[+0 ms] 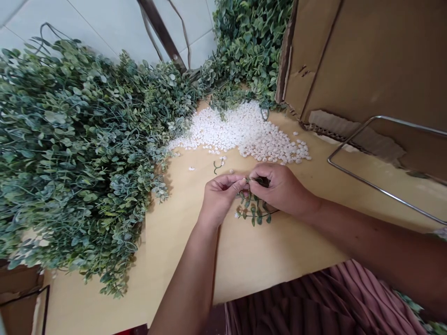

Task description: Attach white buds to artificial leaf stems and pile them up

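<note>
A small sprig of artificial green leaves (pixel 256 209) hangs below my two hands, just above the pale yellow tabletop (pixel 181 242). My left hand (pixel 223 190) is closed in a pinch at the top of the sprig, thumb against forefinger. Right beside it, my right hand (pixel 274 186) also pinches the sprig, and the fingertips of both hands nearly meet. Whatever small piece lies between the fingertips is mostly hidden. Beyond the hands spreads a heap of small white beads (pixel 226 130), with a few loose ones and a short green stem piece (pixel 217 166) nearer to me.
A large pile of artificial greenery (pixel 87 139) covers the left side, and more foliage (pixel 251 46) stands at the back. An open cardboard box (pixel 377 60) rises at the back right. In front of it is a bent metal wire frame (pixel 370 184). Tiled wall (pixel 94 23) lies behind.
</note>
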### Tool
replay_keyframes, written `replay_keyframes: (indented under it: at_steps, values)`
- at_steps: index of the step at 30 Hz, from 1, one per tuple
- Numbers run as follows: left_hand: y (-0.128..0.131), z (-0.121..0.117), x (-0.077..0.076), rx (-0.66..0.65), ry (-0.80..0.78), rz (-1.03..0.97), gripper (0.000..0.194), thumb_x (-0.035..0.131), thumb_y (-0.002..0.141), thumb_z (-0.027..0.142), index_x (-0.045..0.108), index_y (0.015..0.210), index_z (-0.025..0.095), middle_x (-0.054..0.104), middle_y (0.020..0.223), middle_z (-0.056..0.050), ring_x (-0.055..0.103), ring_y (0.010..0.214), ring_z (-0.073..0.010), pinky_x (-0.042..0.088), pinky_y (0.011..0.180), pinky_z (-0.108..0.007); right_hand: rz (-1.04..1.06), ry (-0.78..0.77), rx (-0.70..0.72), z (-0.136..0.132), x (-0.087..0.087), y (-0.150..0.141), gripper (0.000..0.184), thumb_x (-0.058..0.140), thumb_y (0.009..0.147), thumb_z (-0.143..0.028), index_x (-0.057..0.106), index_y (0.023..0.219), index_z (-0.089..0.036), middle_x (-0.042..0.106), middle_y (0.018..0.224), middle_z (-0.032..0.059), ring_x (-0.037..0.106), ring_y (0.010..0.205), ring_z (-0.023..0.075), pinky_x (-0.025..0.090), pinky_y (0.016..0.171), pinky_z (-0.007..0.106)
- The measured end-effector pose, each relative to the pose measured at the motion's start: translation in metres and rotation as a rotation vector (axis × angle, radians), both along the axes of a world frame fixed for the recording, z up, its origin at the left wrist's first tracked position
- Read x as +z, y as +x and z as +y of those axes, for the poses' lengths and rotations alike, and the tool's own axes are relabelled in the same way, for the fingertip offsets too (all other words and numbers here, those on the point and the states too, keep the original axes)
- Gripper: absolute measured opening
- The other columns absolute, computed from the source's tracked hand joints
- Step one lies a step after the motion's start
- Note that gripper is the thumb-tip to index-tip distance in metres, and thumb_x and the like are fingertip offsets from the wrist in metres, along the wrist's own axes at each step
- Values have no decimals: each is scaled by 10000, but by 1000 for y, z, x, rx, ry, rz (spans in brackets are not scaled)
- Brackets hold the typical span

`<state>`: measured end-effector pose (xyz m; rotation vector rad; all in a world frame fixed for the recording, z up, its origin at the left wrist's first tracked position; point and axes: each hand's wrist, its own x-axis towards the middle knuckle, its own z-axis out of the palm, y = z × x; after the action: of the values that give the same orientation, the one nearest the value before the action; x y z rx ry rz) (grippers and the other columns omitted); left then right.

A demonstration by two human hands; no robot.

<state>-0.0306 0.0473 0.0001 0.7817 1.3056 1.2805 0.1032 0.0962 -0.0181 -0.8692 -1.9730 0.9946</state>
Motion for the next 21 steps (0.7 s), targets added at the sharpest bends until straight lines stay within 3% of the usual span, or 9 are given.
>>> replay_keyframes:
  at_steps: [12, 21]
  values:
    - [2, 1, 2, 2, -23, 22, 236, 802, 519, 296, 679, 626, 124, 632, 515, 8, 550, 468, -73, 475, 515, -210, 6, -76, 19, 0, 4, 0, 161, 489, 674, -117, 504, 519, -159, 498, 515, -21, 435, 513, 84, 330, 495, 199]
    - [8, 5, -5, 7, 10, -25, 264, 789, 523, 318, 639, 622, 125, 597, 488, 22, 512, 432, -68, 441, 474, -206, -85, -56, 10, 4, 4, -1, 212, 439, 709, -232, 512, 519, -170, 484, 501, -3, 449, 494, 111, 340, 485, 234]
